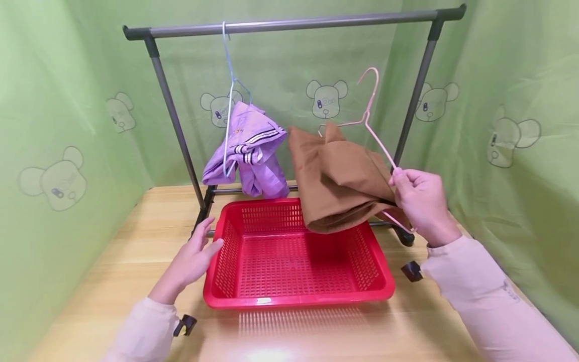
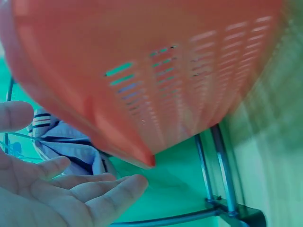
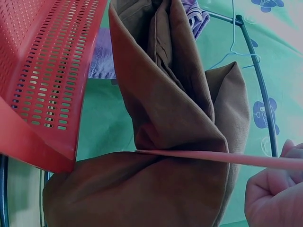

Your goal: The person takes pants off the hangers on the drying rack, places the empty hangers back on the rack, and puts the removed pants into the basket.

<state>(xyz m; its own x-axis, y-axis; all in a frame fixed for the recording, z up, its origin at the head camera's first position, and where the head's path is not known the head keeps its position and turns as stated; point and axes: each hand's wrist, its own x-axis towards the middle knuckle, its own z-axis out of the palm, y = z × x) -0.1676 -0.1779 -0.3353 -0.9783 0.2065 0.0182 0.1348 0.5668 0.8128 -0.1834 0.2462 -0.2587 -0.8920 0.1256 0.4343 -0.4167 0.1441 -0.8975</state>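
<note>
The brown garment (image 1: 348,176) hangs over the far right part of the red basket (image 1: 298,303), folded across the pink hanger (image 1: 367,115). The right hand (image 1: 422,201), beyond the basket's right rim, pinches the hanger's slanting side between thumb and fingers; the left hand (image 1: 192,259) holds nothing, its fingers spread at the basket's left rim, and whether it touches the rim I cannot tell. The cloth looks soft, fairly thick and matt, so it should drape limply, weigh more than the thin hanger and do little harm if squeezed. The hanger seems light and smooth; held by one side, it may well tip under the load. The twisted neck below its hook, above the basket's far right side, looks the steadier hold, with a flat palm under the folds nearest the basket.
</note>
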